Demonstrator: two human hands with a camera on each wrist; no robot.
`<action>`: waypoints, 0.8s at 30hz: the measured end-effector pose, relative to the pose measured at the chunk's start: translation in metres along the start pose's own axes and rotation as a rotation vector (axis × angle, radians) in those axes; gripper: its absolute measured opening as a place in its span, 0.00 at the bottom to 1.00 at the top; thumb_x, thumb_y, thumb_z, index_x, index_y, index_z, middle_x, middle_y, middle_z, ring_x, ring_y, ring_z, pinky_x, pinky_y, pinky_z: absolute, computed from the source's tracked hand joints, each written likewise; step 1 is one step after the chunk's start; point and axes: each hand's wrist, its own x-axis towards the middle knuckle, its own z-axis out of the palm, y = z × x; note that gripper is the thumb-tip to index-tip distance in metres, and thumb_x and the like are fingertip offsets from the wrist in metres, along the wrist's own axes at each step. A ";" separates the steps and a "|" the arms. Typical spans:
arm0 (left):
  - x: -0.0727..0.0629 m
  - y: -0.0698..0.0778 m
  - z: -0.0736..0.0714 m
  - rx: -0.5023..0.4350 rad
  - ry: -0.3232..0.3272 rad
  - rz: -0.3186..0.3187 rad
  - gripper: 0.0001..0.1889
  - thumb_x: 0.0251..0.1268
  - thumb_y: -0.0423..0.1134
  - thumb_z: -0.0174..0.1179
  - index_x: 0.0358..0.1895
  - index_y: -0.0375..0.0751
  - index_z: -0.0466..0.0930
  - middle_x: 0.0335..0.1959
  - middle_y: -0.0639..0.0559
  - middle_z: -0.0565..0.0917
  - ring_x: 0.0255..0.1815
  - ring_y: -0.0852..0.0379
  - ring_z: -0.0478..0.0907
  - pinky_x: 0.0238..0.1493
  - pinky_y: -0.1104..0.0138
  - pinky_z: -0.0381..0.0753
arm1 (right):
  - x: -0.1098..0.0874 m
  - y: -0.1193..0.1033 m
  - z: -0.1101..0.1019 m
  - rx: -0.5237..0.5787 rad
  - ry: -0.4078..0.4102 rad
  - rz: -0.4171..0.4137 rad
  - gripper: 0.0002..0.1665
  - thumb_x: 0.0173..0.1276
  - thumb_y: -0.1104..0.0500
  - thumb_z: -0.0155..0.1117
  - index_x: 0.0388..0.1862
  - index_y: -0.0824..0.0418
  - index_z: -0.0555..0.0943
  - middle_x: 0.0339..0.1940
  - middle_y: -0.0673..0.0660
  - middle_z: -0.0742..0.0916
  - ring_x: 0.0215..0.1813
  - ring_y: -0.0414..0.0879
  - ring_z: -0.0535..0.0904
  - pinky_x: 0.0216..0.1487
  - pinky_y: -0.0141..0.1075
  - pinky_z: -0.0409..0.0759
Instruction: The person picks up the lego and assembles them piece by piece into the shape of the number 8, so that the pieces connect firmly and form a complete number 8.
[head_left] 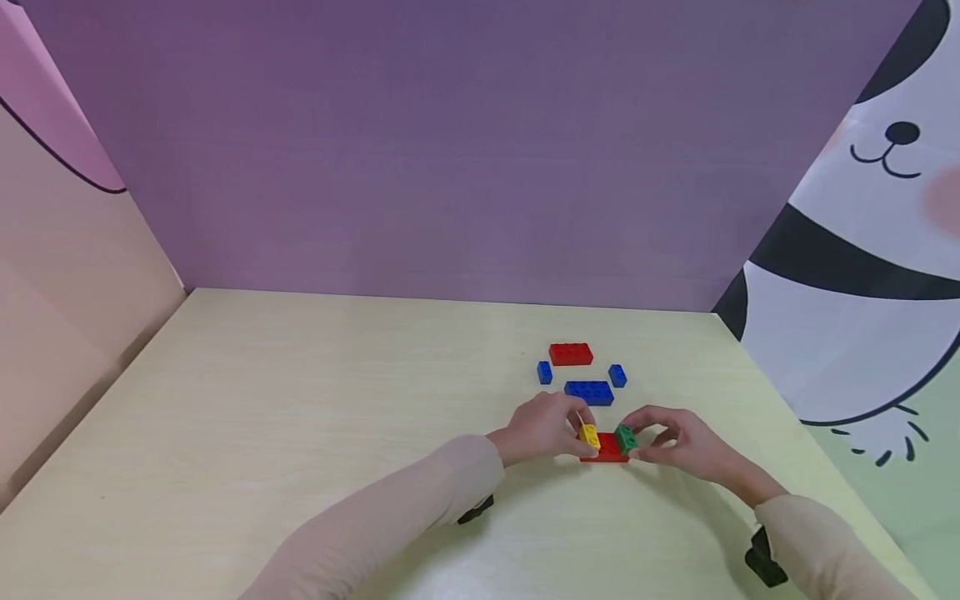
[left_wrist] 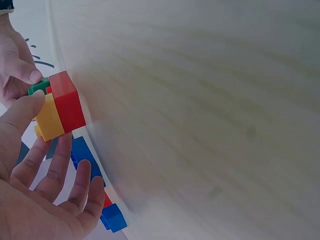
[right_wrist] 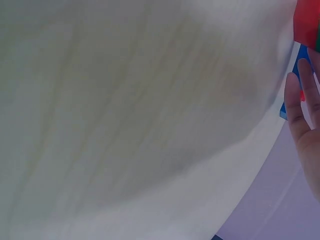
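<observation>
A red brick (head_left: pixel 612 450) lies on the table between the two hands. My left hand (head_left: pixel 547 423) pinches a small yellow brick (head_left: pixel 589 436) at the red brick's left end. In the left wrist view the thumb (left_wrist: pixel 31 102) presses the yellow brick (left_wrist: pixel 50 119) from above, fingertips at its lower side, and it sits against the red brick's studded face. At the right end, my right hand (head_left: pixel 678 442) holds a small green brick (head_left: pixel 626 438) between thumb and fingers. The right wrist view catches only part of that hand (right_wrist: pixel 307 115) and the red brick (right_wrist: pixel 306 22).
Just beyond the hands lies a long blue brick (head_left: pixel 589 392). Behind it are a small blue brick (head_left: pixel 544 372) on the left, another small blue brick (head_left: pixel 617 376) on the right, and a second red brick (head_left: pixel 571 354) farthest back. A purple wall (head_left: pixel 450 167) borders the table's far edge.
</observation>
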 end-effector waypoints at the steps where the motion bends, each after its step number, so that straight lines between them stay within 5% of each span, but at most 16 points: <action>1: 0.000 0.000 0.000 0.002 -0.002 -0.002 0.13 0.44 0.47 0.71 0.35 0.57 0.79 0.30 0.63 0.80 0.36 0.67 0.70 0.30 0.73 0.69 | 0.000 0.000 0.000 0.000 0.002 -0.006 0.18 0.58 0.61 0.65 0.49 0.61 0.76 0.44 0.59 0.83 0.46 0.27 0.74 0.38 0.33 0.80; 11: -0.001 0.001 0.001 0.002 -0.003 -0.008 0.13 0.44 0.47 0.71 0.34 0.57 0.79 0.29 0.63 0.79 0.36 0.67 0.70 0.30 0.73 0.69 | -0.002 0.002 0.001 0.016 0.004 -0.008 0.18 0.58 0.61 0.65 0.49 0.61 0.76 0.44 0.60 0.83 0.46 0.28 0.75 0.38 0.33 0.80; 24: 0.002 -0.002 0.001 0.001 0.000 -0.003 0.13 0.44 0.47 0.71 0.35 0.58 0.79 0.28 0.64 0.78 0.36 0.67 0.69 0.30 0.73 0.69 | 0.000 0.002 0.000 0.100 -0.035 0.127 0.24 0.58 0.58 0.66 0.52 0.65 0.73 0.48 0.65 0.79 0.48 0.35 0.76 0.42 0.31 0.79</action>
